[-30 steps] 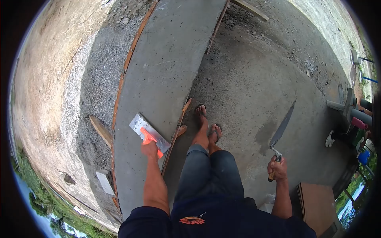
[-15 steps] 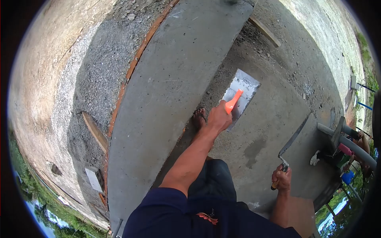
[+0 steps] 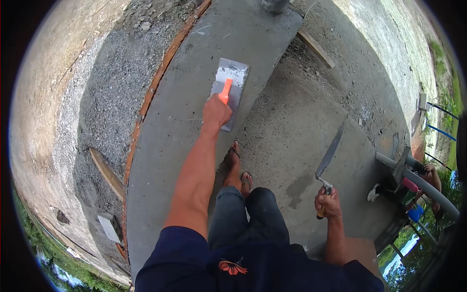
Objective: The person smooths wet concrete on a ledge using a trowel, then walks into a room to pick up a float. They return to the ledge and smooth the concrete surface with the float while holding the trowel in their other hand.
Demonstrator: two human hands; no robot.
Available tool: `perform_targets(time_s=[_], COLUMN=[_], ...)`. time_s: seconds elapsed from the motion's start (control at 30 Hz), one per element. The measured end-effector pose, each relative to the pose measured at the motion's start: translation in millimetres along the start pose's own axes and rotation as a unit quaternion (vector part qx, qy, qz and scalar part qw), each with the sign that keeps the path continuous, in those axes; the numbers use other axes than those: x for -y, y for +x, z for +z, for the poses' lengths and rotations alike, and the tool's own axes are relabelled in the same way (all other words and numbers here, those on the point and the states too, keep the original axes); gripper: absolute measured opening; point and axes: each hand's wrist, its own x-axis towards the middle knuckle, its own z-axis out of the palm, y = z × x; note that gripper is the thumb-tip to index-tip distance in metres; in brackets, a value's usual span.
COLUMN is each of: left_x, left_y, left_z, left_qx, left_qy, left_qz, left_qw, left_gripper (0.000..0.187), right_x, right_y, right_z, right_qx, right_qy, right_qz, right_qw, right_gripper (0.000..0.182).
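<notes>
Float (image 3: 237,97) extends beyond left fingers (image 3: 221,109) gripping its orange handle (image 3: 226,89); right fingers (image 3: 325,199) clasp trowel (image 3: 331,156).

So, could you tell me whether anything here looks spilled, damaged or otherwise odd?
Just the dark patch on the floor, right of the feet: its irregular shape contrasts with the paler surroundings, possibly a damp spill.

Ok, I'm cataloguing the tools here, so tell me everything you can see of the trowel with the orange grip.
The trowel has a long rectangular blade, grey and metal-looking, with pale smears and a dark oval mark near its far end. The left hand holds its bright orange grip. The blade points away from the person, over the grey slab; whether it touches the surface, I can't tell.
</notes>
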Motion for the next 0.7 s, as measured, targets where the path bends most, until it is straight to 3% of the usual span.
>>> perform_targets(time_s=[0.1,0.17,0.23,0.27,0.37,0.43,0.5,0.6,0.63,0.7], left_x=[-83.0,-99.9,-64.3,-45.5,90.1,141.5,160.8,65.7,28.9,-64.7], left_y=[-36.1,-59.5,-81.8,-98.9,-121.9,-124.6,-90.5,27.0,69.8,127.8], left_z=[53.3,54.0,43.1,16.9,-22.9,-60.6,-68.0,-58.7,-49.8,-22.6], left_qx=[0.161,0.167,0.087,0.002,-0.204,-0.254,-0.268,-0.198,-0.153,-0.087], left_qy=[0.016,0.002,-0.080,-0.115,-0.269,-0.365,-0.354,-0.206,-0.129,-0.060], left_qz=[0.048,0.050,-0.007,-0.061,-0.273,-0.339,-0.373,-0.277,-0.201,-0.132], left_qw=[0.986,0.985,0.993,0.992,0.901,0.829,0.814,0.917,0.959,0.985], left_gripper=[0.035,0.034,0.031,0.028,0.016,0.015,0.017,0.013,0.013,0.016], right_x=[30.2,54.2,69.2,76.2,84.6,102.4,116.1,140.0,144.3,150.7], right_y=[9.8,10.8,13.5,22.5,64.7,96.1,121.8,135.5,136.5,140.3], right_z=[0.2,-5.9,-28.1,-38.3,-65.8,-84.4,-92.2,-123.2,-136.4,-158.5], right_qx=[-0.008,-0.010,-0.007,-0.004,0.011,0.028,0.041,0.068,0.059,0.045], right_qy=[0.005,0.000,-0.014,-0.018,-0.006,-0.032,-0.082,-0.099,-0.098,-0.092], right_qz=[-0.040,-0.046,-0.044,-0.046,-0.014,0.006,0.028,0.060,0.062,0.060], right_qw=[0.999,0.999,0.999,0.999,1.000,0.999,0.995,0.991,0.991,0.993], right_gripper=[0.020,0.020,0.020,0.021,0.021,0.021,0.021,0.021,0.021,0.021])
